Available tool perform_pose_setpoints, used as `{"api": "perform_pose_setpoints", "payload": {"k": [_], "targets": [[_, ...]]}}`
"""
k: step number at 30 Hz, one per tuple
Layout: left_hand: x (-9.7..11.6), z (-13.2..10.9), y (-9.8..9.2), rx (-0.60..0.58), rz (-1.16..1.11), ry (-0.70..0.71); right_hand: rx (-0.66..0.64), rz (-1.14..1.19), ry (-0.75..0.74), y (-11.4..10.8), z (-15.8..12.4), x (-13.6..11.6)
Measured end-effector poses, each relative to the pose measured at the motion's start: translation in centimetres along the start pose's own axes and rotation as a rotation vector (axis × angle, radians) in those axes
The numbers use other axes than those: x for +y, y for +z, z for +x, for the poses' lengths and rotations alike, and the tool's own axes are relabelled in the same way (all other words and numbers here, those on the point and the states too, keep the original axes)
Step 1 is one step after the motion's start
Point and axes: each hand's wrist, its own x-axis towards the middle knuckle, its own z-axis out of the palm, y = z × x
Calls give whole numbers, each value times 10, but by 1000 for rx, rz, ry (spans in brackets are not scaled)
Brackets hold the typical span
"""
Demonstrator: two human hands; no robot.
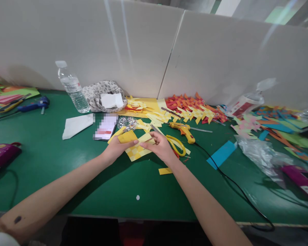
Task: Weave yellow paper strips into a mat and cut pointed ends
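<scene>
Between my two hands is a woven piece of yellow paper (136, 152), checked in light and darker yellow, held just above the green table. My left hand (115, 147) pinches its left side, thumb on top of a darker yellow flap. At the right side my right hand (159, 146) closes its thumb and fingers on a pale yellow strip of the same piece. Just right of that hand lie scissors with yellow handles (178, 145), their blades partly hidden behind the fingers. A short yellow paper strip (165, 171) rests below my right wrist.
A yellow glue gun (182, 130) trails a black cord rightward. Behind my hands are a phone (106, 127), a patterned cloth bag (102, 94) and red-orange woven paper pieces (187, 104). A water bottle (73, 89) stands back left; a blue paper strip (222, 154) lies right.
</scene>
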Motion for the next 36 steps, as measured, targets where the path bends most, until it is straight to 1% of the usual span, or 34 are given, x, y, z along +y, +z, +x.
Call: {"api": "perform_pose_setpoints", "payload": {"k": [5,10,14,17,21,25,28,33,36], "targets": [[-1,-1,2,-31,-17,-1,19,-80,-12,-2,-1,1],[-4,2,0,4,-47,-25,65,-143,-63,-2,-2,-2],[-4,3,0,5,-36,-20,7,-100,-18,-1,-2,-4],[-3,2,0,-8,-31,-19,-3,-142,-1,-2,-2,-4],[-3,3,0,-18,15,16,37,-228,-20,-5,-1,-2],[-5,4,0,-21,75,57,58,-237,-42,-6,0,-1],[-6,5,-2,-29,98,66,45,-208,-29,-7,1,1],[-6,5,-3,-14,151,61,-27,-168,11,-6,1,1],[-5,3,-2,-10,143,48,-25,-194,-4,-6,1,-1]]}}
